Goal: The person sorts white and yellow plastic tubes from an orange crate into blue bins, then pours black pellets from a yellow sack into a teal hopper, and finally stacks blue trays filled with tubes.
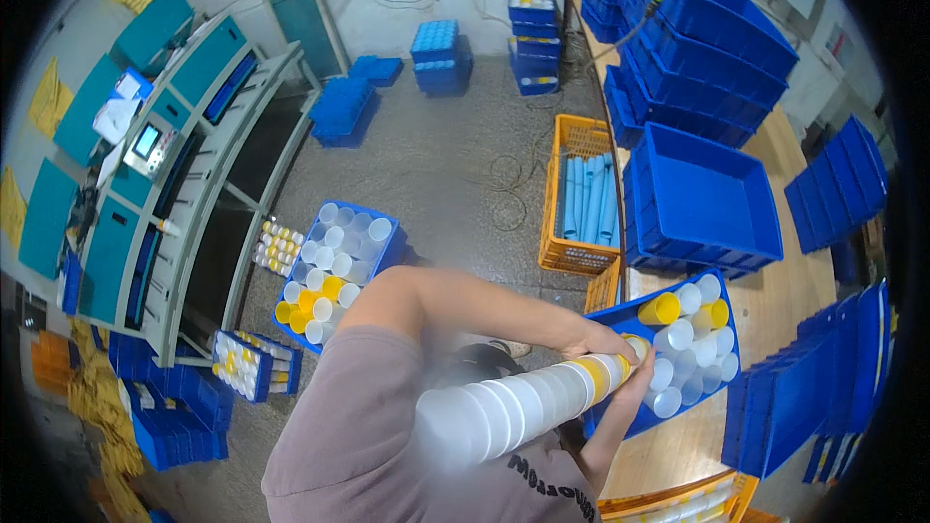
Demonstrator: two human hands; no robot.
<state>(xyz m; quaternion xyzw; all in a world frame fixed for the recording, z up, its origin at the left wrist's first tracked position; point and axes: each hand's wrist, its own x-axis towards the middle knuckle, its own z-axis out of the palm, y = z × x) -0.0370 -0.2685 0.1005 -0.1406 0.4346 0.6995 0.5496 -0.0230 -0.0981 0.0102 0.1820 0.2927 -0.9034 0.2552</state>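
A long stack of nested plastic cups (523,405), mostly white with a few yellow ones, slants from close to my chest up to my hands. At its far end, my left hand (607,339) is closed around the cups from above. My right hand (635,385) grips the same end from the right side, its fingers partly hidden. Just beyond my hands, a blue crate (620,309) sits on the wooden table (678,441). White and yellow cups (681,334) stand in that crate, packed close together.
Left of me stands another blue crate (395,257) of cups. An empty blue crate (702,199) and tall crate stacks (712,39) occupy the table. Beside it, an orange basket (572,254) holds blue tubes. A teal machine (184,165) lines the left; smaller cup-filled trays (242,368) stand before it.
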